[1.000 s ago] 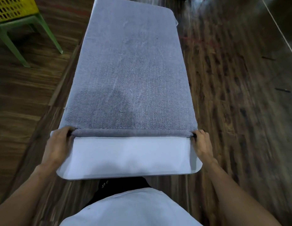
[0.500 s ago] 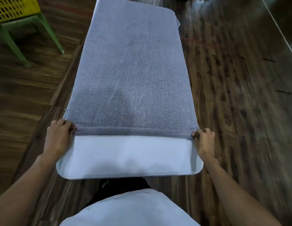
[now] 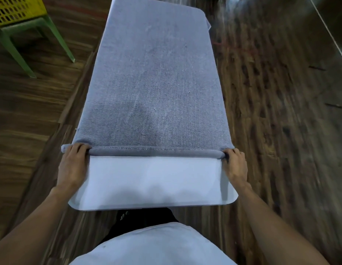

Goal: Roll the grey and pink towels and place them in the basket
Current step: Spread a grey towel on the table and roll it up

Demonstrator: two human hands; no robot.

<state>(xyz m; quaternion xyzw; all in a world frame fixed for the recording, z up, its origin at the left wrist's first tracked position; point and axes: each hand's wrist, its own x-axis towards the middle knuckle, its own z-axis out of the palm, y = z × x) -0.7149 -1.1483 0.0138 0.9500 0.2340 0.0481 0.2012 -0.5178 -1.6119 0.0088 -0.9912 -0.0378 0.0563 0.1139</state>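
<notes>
Left hand (image 3: 72, 167): clenched on the left end of the rolled hem, lower left of centre.
Right hand (image 3: 234, 165): pinched on the right end of the same hem.
Grey towel (image 3: 156, 83): spread flat along the white table (image 3: 153, 182); only one narrow turn is rolled.
Left to do: almost the whole roll; no pink towel is seen.
Basket (image 3: 15, 10): yellow, upper left, well apart.
Edges: towel nearly fills the table's width; open tabletop remains only at the near end.
</notes>
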